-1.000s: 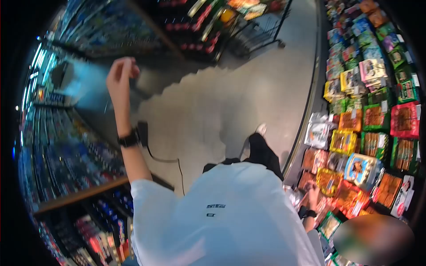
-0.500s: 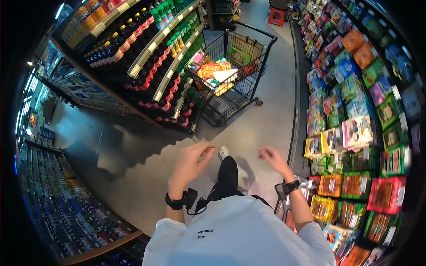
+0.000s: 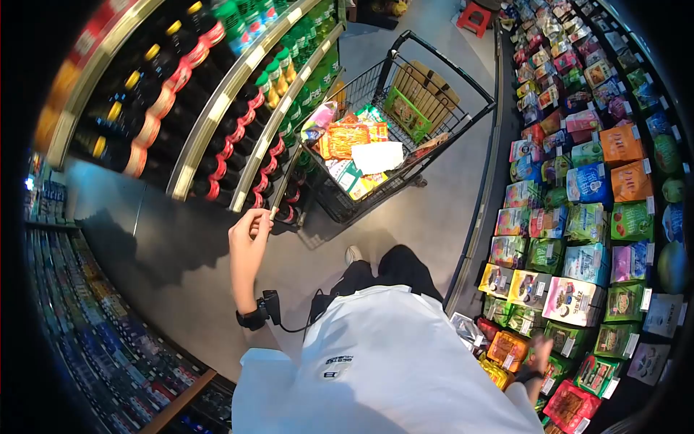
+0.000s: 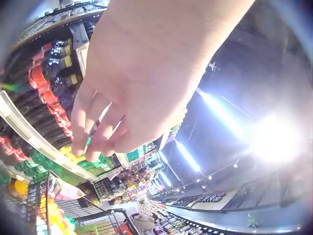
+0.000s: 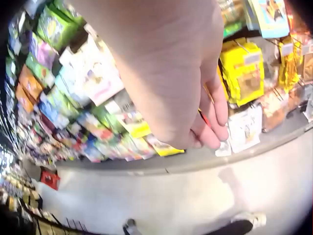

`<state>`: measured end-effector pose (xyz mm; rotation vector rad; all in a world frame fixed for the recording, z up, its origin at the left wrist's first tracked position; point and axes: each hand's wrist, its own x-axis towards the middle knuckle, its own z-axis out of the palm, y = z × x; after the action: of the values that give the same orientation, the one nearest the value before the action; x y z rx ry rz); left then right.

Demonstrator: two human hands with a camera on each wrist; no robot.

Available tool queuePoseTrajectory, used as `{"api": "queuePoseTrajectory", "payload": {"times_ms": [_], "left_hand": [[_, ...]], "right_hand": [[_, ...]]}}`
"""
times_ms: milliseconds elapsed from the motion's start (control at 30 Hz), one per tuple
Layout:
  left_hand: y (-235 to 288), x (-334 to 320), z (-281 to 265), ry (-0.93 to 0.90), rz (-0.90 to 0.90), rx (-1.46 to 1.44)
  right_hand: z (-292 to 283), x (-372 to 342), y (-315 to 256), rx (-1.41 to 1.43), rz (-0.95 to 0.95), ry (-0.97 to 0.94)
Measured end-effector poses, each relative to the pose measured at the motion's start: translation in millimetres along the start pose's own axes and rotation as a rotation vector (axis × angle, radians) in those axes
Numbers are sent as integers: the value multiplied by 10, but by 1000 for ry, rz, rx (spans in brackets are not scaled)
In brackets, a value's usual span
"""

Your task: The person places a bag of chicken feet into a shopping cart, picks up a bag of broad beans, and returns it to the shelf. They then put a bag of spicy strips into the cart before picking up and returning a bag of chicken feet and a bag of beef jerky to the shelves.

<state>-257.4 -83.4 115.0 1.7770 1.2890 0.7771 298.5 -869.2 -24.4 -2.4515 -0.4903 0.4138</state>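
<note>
- Two hands: the left hand point(image 3: 250, 235) is raised before the drink shelf point(image 3: 235, 98), its fingers loosely bent, thin gaps showing between some of them; whether the fingertips touch the shelf cannot be told.
- The right hand point(image 3: 538, 354), blurred in the head view, is at the snack packs point(image 3: 585, 217) on the person's right; its fingers bend downward, lying near one another, and whether they touch a pack cannot be told.
- One yellow pack point(image 5: 243, 73) hangs just beside the right fingers in the right wrist view, with one white pack point(image 5: 246, 128) below it.
- Snack packs stand in many rows, too many to count surely; two orange packs point(image 3: 622, 144) sit one behind the other.
- Dark bottles point(image 3: 155, 90) with red labels fill the drink shelf; six yellow caps can be counted on the nearest tier, and several green bottles point(image 3: 311, 87) stand beyond.
- One shopping cart point(image 3: 405, 188) stands ahead, holding at least four bags, among them an orange-red bag point(image 3: 336, 141) and a green bag point(image 3: 407, 116).
- One red stool point(image 3: 473, 16) is on the floor at the far end.
- Writing: the white shirt point(image 3: 405, 369) bears small dark lettering, one letter looking like a B; bottle labels and pack names are too small or blurred to read.
</note>
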Motion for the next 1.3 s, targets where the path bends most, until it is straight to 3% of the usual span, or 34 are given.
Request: {"api": "queuePoseTrajectory", "payload": {"times_ms": [33,67,100,133,233,267,333,367,400,433,500,533,600,633,667,700,733,767,833,900,933,967,1000,1067,1100,1167,1233,1300], "left_hand": [[22,144,74,-5,-10,-22],[30,276,152,-8,-20,-46],[21,372,225,-8,-37,-38],[-3,429,275,-5,-59,-29],[-43,546,408,55,-138,37],[-24,547,442,95,-168,61],[58,550,497,196,-224,102],[135,500,547,260,-262,113],[165,431,610,327,-325,159],[208,350,671,396,-388,211],[417,175,855,492,-495,122],[524,80,960,550,-545,80],[716,-79,1165,624,-700,188],[845,-214,1244,648,-792,246],[931,-414,1348,699,-821,196],[942,-637,1483,762,-845,150],[962,-824,1593,835,-851,108],[1033,-958,1708,885,-892,101],[1228,-1215,1942,999,-971,95],[1340,-1364,2197,1082,-1095,57],[1393,-1424,2249,1086,-1051,62],[1433,-1473,2322,1092,-1009,72],[1449,-1541,2400,1124,-1024,72],[1438,-1671,2496,1190,-1046,53],[1495,-1790,2542,1202,-1068,29],[1600,-2078,2693,1197,-1092,75],[1569,-2481,2812,1236,-1070,102],[1492,-2949,3004,1331,-1036,87]], "right_hand": [[-153,544,-523,-114,-51,155],[-188,1170,-777,48,-26,276],[-154,1583,-2010,-82,22,212],[153,2138,-2646,247,-193,318],[1140,3206,-4932,313,-480,67],[1601,3461,-5509,433,-442,-88],[2602,3988,-6349,466,-655,-493],[2995,4159,-6712,261,-728,-590],[3517,4445,-6899,239,-796,-674],[4116,4776,-6894,233,-808,-696],[5056,5352,-6720,-51,-866,-708],[5353,5474,-6586,-240,-759,-740],[5664,5714,-6348,-460,-949,-851],[5769,5630,-6263,-770,-767,-634],[5782,5555,-6245,-801,-794,-581],[5968,5745,-6172,-839,-702,-720],[6008,5727,-6084,-826,-772,-605],[6006,5798,-5936,-728,-1061,-491],[6184,5939,-5702,-624,-1041,-512],[6485,6200,-5381,-740,-1073,-555],[6607,6371,-5319,-652,-1126,-623],[6917,6738,-5174,-765,-1215,-672],[6541,6375,-5758,-696,-1044,-861],[6244,5973,-6277,-554,-1132,-651],[6353,6229,-6344,-548,-1241,-613],[7055,6946,-6318,-195,-1259,-886],[6533,6222,-6517,-189,-1273,-897],[6033,5157,-6673,14,-1260,-734]]}}
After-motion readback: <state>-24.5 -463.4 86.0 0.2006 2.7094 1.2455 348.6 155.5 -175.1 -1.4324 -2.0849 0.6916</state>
